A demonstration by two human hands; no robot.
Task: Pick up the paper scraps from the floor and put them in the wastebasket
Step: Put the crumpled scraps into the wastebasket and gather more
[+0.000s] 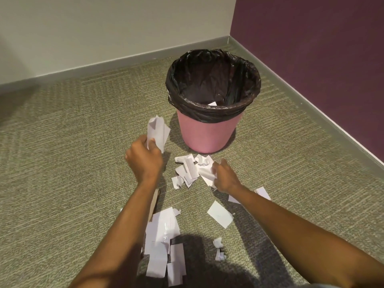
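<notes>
A pink wastebasket (205, 134) with a black liner (187, 80) stands on the carpet near the room's corner; one white scrap (212, 103) shows inside it. My left hand (144, 157) is shut on folded white paper scraps (157, 130), held up left of the basket. My right hand (223, 176) grips a scrap (205, 172) at the right edge of a pile of scraps (187, 170) lying just in front of the basket. More scraps lie nearer to me: a large pile (162, 242), a single sheet (220, 214) and small crumpled bits (218, 243).
A brown cardboard strip (154, 202) lies by my left forearm. Another scrap (262, 192) sits behind my right forearm. A white wall (104, 28) and a purple wall (311, 48) meet behind the basket. Green carpet (62, 163) spreads to the left.
</notes>
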